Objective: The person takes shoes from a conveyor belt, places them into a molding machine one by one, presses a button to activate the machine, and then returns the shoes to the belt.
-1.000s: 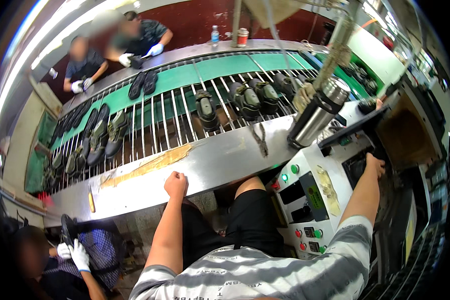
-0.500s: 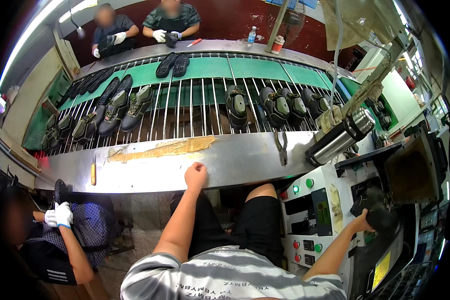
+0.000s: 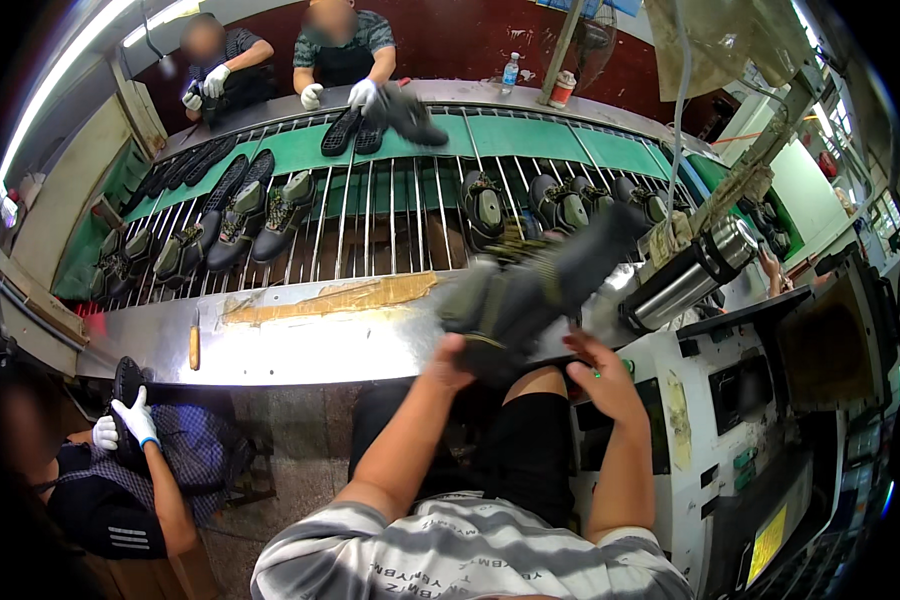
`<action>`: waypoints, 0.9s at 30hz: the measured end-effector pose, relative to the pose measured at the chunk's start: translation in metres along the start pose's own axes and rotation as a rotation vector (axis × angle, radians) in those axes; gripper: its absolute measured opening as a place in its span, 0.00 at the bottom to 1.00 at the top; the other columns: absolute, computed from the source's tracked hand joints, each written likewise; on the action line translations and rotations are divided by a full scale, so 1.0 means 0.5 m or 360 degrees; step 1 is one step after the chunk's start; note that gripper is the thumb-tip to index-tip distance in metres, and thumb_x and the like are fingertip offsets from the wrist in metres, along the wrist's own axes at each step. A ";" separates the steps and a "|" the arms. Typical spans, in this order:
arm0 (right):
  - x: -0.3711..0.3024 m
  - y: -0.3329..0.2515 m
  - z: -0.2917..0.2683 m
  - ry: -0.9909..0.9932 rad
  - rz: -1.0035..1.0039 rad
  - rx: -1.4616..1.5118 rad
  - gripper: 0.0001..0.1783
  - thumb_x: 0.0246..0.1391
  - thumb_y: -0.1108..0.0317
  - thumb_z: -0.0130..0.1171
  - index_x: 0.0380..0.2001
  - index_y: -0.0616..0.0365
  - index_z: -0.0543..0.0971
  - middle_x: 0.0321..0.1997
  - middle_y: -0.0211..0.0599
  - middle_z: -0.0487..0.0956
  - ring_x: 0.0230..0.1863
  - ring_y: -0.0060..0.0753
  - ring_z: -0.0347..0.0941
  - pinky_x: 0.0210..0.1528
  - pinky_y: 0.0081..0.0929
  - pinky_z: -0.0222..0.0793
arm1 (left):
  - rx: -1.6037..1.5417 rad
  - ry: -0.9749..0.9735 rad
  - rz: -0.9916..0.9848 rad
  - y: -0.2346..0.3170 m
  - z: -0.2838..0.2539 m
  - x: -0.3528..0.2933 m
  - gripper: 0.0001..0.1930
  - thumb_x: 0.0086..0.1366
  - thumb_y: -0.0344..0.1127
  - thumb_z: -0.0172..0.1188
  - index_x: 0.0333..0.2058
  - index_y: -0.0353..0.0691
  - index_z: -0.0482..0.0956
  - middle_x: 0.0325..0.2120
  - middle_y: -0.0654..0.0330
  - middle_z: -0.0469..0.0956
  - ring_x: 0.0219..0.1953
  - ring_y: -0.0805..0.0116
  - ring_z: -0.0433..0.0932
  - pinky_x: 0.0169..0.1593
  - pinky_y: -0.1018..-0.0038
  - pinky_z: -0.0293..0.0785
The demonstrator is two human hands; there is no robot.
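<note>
A dark grey and black shoe point(image 3: 530, 290), smeared by motion, is held up in front of me over the near edge of the metal bench. My left hand point(image 3: 448, 366) grips it by the heel, and its toe points up and to the right. Below the toe, my right hand point(image 3: 607, 378) has its fingers apart and appears to hold nothing. Behind the raised shoe, several similar shoes point(image 3: 484, 210) stand on a rack of metal rollers.
A yellow-handled tool point(image 3: 195, 345) and a strip of brown tape point(image 3: 335, 300) lie on the bench point(image 3: 370, 350). A steel thermos point(image 3: 692, 275) leans at the right beside a machine point(image 3: 705, 420). At left, a gloved co-worker point(image 3: 135, 425) holds a sole; two others sit across the rack.
My right hand has come from the machine to the middle. The shoe is now in my left hand, which was closed over the bench. Across the rack, a co-worker's shoe has moved right.
</note>
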State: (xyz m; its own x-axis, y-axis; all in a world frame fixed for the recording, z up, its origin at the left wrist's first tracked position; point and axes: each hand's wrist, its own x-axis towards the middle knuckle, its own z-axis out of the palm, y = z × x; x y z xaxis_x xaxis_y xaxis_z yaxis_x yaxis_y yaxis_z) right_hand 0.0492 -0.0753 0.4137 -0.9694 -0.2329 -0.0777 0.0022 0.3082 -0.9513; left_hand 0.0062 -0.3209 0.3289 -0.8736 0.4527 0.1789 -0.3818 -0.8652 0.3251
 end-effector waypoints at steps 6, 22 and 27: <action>0.088 0.270 0.061 0.0546 0.0346 -0.0936 0.41 0.47 0.55 0.67 0.62 0.60 0.65 0.60 0.49 0.70 0.63 0.49 0.64 0.64 0.41 0.60 | 0.0289 0.0806 0.0671 0.151 -0.194 -0.122 0.31 0.51 0.55 0.63 0.45 0.33 0.78 0.43 0.54 0.81 0.45 0.55 0.79 0.56 0.58 0.72; 0.069 0.437 0.148 0.1111 0.0239 -0.0958 0.24 0.45 0.70 0.56 0.49 0.59 0.70 0.48 0.46 0.73 0.53 0.52 0.67 0.57 0.45 0.62 | 0.0704 0.1076 0.0960 0.261 -0.288 -0.008 0.29 0.57 0.41 0.60 0.55 0.32 0.67 0.49 0.51 0.75 0.50 0.54 0.76 0.58 0.57 0.71; 0.067 0.454 0.140 0.1180 0.0160 -0.0956 0.22 0.43 0.70 0.56 0.46 0.59 0.71 0.47 0.44 0.74 0.51 0.51 0.69 0.55 0.42 0.64 | 0.0698 0.0947 0.1107 0.288 -0.287 0.220 0.25 0.57 0.34 0.62 0.53 0.32 0.69 0.48 0.54 0.75 0.48 0.58 0.77 0.54 0.62 0.73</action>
State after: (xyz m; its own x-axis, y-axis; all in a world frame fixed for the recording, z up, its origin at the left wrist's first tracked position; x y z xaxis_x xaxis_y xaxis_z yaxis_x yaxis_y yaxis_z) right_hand 0.0343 -0.0778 0.1744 -0.8809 0.3994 0.2540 0.1672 0.7646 -0.6225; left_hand -0.1884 -0.4267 0.2621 -0.9139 -0.4059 0.0059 0.3089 -0.6860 0.6587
